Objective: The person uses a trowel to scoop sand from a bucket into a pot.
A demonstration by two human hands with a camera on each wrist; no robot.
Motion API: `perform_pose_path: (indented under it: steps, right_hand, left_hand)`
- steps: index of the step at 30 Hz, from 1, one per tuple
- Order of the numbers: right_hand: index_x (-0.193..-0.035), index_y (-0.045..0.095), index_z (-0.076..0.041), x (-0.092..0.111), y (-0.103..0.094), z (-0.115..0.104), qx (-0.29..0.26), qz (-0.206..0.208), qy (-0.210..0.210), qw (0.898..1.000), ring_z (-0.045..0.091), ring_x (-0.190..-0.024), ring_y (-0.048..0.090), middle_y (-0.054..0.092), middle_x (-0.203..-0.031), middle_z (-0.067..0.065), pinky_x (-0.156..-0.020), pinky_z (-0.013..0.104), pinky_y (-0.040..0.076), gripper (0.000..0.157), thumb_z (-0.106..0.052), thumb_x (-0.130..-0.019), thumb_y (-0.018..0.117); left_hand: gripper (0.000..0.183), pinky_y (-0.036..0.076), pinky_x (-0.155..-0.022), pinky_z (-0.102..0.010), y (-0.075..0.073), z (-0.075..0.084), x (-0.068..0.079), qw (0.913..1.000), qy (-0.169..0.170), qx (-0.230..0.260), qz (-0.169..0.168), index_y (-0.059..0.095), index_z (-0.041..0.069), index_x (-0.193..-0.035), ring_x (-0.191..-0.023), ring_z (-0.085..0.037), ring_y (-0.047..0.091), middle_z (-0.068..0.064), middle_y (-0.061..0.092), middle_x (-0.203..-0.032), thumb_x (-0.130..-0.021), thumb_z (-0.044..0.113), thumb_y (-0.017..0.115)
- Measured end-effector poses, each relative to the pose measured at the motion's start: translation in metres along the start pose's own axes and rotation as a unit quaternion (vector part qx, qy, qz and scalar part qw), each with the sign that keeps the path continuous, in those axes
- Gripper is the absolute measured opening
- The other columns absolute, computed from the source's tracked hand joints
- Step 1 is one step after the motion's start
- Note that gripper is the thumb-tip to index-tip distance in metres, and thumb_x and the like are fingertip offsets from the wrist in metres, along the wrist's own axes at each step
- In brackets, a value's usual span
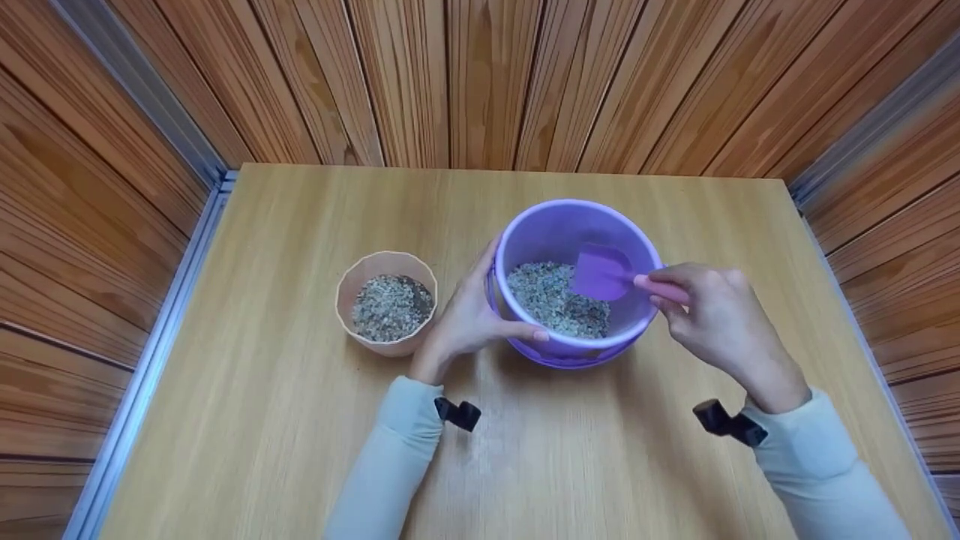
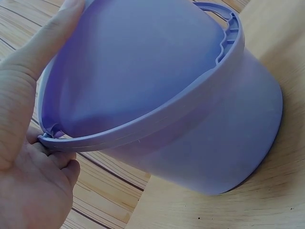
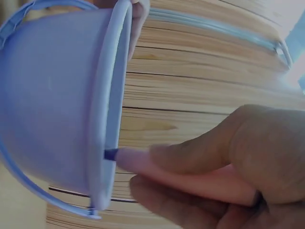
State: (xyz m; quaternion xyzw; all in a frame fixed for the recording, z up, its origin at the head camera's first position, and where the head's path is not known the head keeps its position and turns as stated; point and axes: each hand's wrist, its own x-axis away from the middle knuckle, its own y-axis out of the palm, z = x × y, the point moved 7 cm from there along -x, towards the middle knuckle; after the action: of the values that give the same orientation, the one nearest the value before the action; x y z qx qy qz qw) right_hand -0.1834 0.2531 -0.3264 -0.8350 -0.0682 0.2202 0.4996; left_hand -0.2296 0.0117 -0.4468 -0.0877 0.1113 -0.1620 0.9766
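A purple bucket (image 1: 577, 352) holds grey gravel (image 1: 553, 296) and stands tilted toward the person. My left hand (image 1: 474, 313) grips its left side, thumb along the front of the rim; the left wrist view has curled fingers (image 2: 66, 164) by the handle's pivot. In my right hand (image 1: 716, 319) is a small shovel (image 1: 602, 271) with a purple blade and pink handle. Its blade sits inside the bucket over the gravel, and little or no gravel shows on it. The right wrist view shows thumb and fingers round the pink handle (image 3: 190, 183).
Left of the bucket, a pale pink pot (image 1: 386, 349) contains similar gravel (image 1: 394, 306), close to my left wrist. Both containers stand on a light wooden table (image 1: 285, 450). Wood-plank walls (image 1: 487, 82) rise behind and at the sides.
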Motion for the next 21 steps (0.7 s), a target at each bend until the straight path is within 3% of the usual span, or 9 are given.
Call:
perform_pose_path:
  steps: [8,15,21]
  right_hand:
    - [-0.091,0.075,0.007,-0.023,0.016,-0.010,0.072,-0.118,0.025,0.990,0.024,-0.063,0.066,0.071,-0.079,0.017,-0.051,0.035,0.057,0.009,0.005,-0.091,0.066]
    - [-0.102,0.069,0.014,-0.034,0.033,-0.010,0.082,-0.200,0.069,0.974,0.026,-0.058,0.065,0.067,-0.083,0.027,-0.043,0.027,0.053,0.021,0.017,-0.082,0.065]
    - [-0.094,0.068,0.009,-0.044,0.047,-0.007,0.088,-0.233,0.095,0.964,0.027,-0.061,0.065,0.064,-0.078,0.019,-0.045,0.029,0.055,0.020,0.018,-0.077,0.071]
  left_hand:
    - [0.143,0.021,-0.122,-0.043,-0.002,-0.002,0.001,0.9997,-0.022,-0.012,0.004,0.015,0.029,-0.164,-0.147,-0.016,0.032,0.001,0.031,-0.163,-0.051,0.040,0.102]
    - [0.143,0.022,-0.122,-0.043,-0.001,0.000,-0.001,0.9999,-0.011,-0.010,0.002,0.015,0.030,-0.164,-0.146,-0.015,0.032,0.002,0.032,-0.162,-0.051,0.040,0.102]
    - [0.142,0.023,-0.122,-0.042,-0.001,0.001,0.000,1.0000,-0.007,-0.007,0.002,0.015,0.029,-0.164,-0.146,-0.015,0.033,0.001,0.034,-0.162,-0.052,0.040,0.102]
